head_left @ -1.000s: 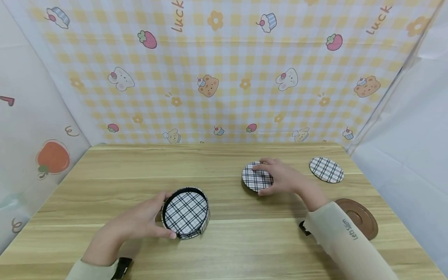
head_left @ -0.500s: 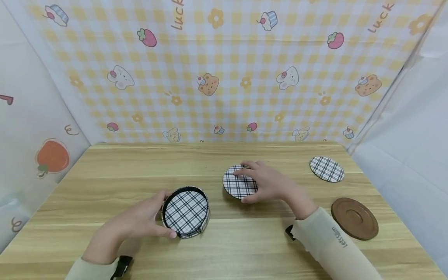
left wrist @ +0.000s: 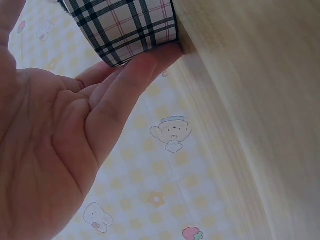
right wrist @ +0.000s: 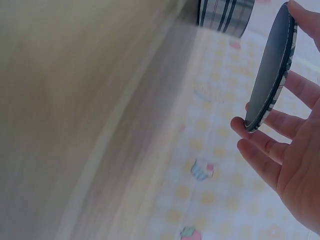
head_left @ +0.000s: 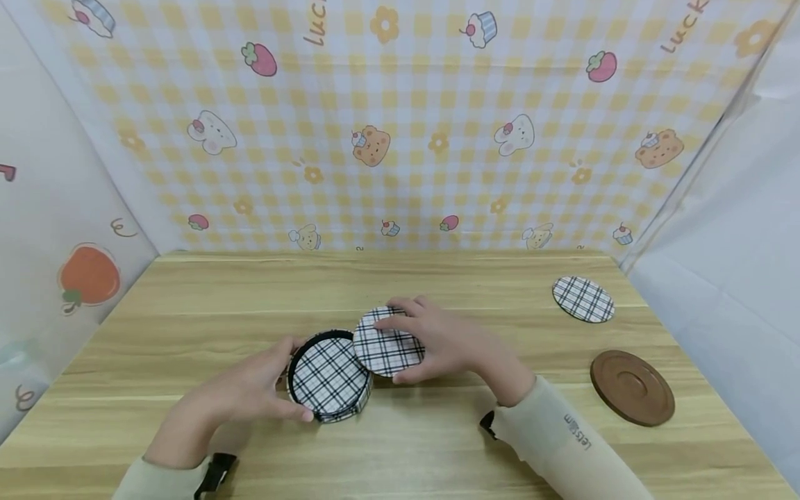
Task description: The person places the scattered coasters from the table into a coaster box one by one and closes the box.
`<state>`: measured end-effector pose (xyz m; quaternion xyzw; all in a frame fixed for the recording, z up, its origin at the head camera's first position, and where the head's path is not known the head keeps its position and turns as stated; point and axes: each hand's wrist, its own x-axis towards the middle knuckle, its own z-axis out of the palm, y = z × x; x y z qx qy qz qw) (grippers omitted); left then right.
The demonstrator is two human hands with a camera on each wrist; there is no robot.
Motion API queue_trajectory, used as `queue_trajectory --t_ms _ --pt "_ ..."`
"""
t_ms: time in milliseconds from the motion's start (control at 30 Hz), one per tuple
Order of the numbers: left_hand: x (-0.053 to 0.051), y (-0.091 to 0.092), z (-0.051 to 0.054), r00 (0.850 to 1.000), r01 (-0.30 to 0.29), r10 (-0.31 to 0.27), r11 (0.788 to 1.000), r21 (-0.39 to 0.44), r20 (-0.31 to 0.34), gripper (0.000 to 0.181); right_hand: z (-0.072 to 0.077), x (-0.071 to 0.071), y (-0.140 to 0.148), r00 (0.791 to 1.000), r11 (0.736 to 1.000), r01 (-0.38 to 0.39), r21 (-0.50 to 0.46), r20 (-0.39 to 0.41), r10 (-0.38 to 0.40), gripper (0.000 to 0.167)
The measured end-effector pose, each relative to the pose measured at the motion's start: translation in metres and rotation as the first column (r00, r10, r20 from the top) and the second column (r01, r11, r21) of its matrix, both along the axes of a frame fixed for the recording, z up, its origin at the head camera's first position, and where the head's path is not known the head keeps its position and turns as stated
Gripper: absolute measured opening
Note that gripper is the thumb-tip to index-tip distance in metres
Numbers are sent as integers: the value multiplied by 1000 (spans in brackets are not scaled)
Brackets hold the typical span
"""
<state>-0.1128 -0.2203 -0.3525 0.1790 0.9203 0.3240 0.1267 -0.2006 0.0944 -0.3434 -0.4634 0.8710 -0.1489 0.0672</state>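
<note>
My left hand [head_left: 246,389] grips the side of a round plaid coaster holder [head_left: 363,404], thumb at the near side and fingers round the far side. Inside the holder lies a plaid coaster [head_left: 328,375]. In the left wrist view, the holder's plaid wall [left wrist: 130,25] rests against my fingers. My right hand [head_left: 444,340] holds another round plaid coaster [head_left: 384,347] by its edge, above the table and partly over the holder's right rim. The right wrist view shows that coaster's dark underside [right wrist: 270,65] tilted, pinched between thumb and fingers.
A third plaid coaster [head_left: 583,299] lies flat at the back right of the wooden table [head_left: 250,292]. Nearer, on the right, lies a brown round disc [head_left: 632,387] with a circular recess. A yellow checked cloth [head_left: 425,187] hangs behind the table.
My right hand has carried its coaster leftward and nearer, from the table's middle right to the holder's right rim. My left hand and the holder have stayed in place.
</note>
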Motion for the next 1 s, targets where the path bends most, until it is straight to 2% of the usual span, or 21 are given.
queue_trajectory --t_ms 167,400,700,867,1000 --pt "0 0 1 1000 10 -10 1000 11 -9 101 1 7 -17 998 998 -62 -18 -28 61 77" --pt "0 -2 0 999 17 -16 1000 3 -37 98 0 13 -40 994 995 -101 8 -51 102 79" --pt "0 -3 -1 998 21 -23 999 -27 -55 100 -4 19 -62 975 981 -193 -13 -113 190 78" --pt "-1 -2 -1 998 32 -34 999 -31 -45 101 -6 22 -71 968 979 -201 25 -149 202 80" --pt "-1 -2 0 999 30 -31 999 -32 -33 99 -5 23 -75 971 980 -192 51 -138 197 80"
